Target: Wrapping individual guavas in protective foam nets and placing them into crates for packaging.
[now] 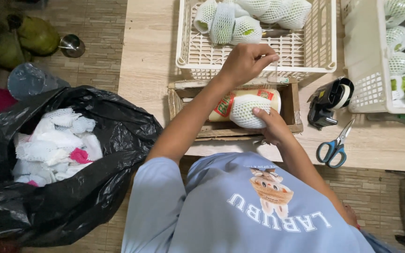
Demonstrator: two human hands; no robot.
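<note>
My left hand (245, 61) is raised over a shallow cardboard box (294, 105) on the wooden table, with thumb and forefinger pinched on a thin clear strip of film (276, 71). In the box lies a cream roll with a red and green label (226, 104). Against it rests a round fruit in a white foam net (244, 111). My right hand (271, 127) holds that netted fruit from the near side, fingers on its lower edge.
A white plastic basket (186, 51) behind the box holds several netted green fruits, and another basket (364, 70) stands at right. A black tape dispenser (330, 100) and blue-handled scissors (333, 147) lie to the right. A black bag (118, 140) of foam nets stands at left.
</note>
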